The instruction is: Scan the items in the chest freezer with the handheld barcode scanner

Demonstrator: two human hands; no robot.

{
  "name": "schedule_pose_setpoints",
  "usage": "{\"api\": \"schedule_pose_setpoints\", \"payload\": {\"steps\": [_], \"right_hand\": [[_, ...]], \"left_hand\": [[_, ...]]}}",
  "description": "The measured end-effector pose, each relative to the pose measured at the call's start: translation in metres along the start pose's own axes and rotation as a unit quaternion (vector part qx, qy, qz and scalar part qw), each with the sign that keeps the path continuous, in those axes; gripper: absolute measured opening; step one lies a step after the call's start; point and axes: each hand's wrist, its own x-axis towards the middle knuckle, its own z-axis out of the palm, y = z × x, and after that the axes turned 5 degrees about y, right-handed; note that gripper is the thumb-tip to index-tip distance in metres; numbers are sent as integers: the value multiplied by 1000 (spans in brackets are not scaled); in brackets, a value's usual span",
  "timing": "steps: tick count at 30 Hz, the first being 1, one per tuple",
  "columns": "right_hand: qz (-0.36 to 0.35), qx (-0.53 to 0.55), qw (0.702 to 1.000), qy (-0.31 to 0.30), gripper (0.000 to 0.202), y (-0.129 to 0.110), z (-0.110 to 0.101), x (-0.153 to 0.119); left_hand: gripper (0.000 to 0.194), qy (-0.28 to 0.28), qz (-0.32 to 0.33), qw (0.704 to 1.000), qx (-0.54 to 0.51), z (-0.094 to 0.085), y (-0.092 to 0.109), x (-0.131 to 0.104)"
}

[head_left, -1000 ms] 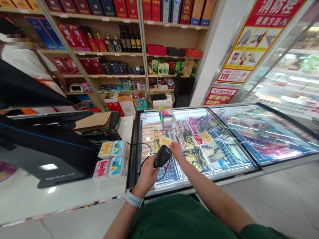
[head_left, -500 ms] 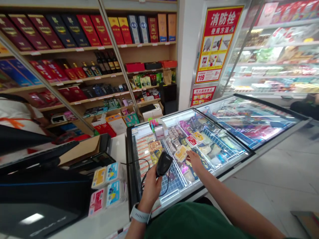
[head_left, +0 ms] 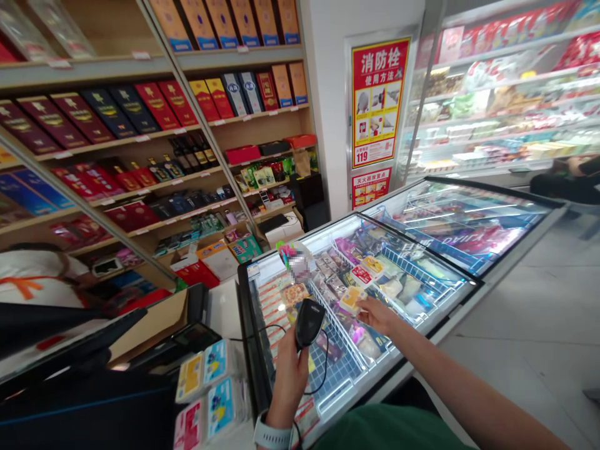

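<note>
My left hand is wrapped round the handle of a black barcode scanner, its head pointing up and its cable looping below. My right hand pinches the right edge of a flat yellow-and-white pack between thumb and fingers. Both hands are over the glass-topped chest freezer. Beyond the held pack, a red-and-white pack and another yellow pack lie side by side; whether on or under the glass I cannot tell. Wire baskets with bagged goods show through the lid.
Stacked packs with blue, yellow and pink labels stand on the counter at left, beside a black monitor. A colourful bundle sits at the freezer's far corner. Behind are shelves of boxes; a person in white is at left.
The camera view has tilted up, showing more upper shelf. The pack in my right hand has shifted slightly right. My left hand still holds the scanner.
</note>
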Motion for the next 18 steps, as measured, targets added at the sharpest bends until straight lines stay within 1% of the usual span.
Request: {"api": "schedule_pose_setpoints", "payload": {"steps": [2, 5, 8, 11, 13, 16, 18], "right_hand": [[-19, -17, 1000, -17, 22, -4, 0, -3], [-36, -36, 998, -26, 23, -11, 0, -9], [-52, -57, 996, -37, 30, -16, 1, -15], [-107, -91, 989, -37, 33, -19, 0, -15], [-156, -133, 979, -22, 29, -20, -2, -12], [-218, -216, 952, 4, 14, -22, -6, -6], [-249, -251, 935, 20, 12, -26, -9, -4]], "left_hand": [[46, -5, 2, 1000, 0, 2, 1, 1], [46, -6, 7, 1000, -1, 4, 1, 2], [46, -6, 15, 1000, 1, 4, 2, 2], [45, -8, 28, 999, 14, 2, 3, 3], [45, -7, 36, 999, 24, 2, 4, 3], [47, -5, 45, 998, 31, 2, 2, 3], [47, -7, 50, 998, 33, 2, 1, 2]]}}
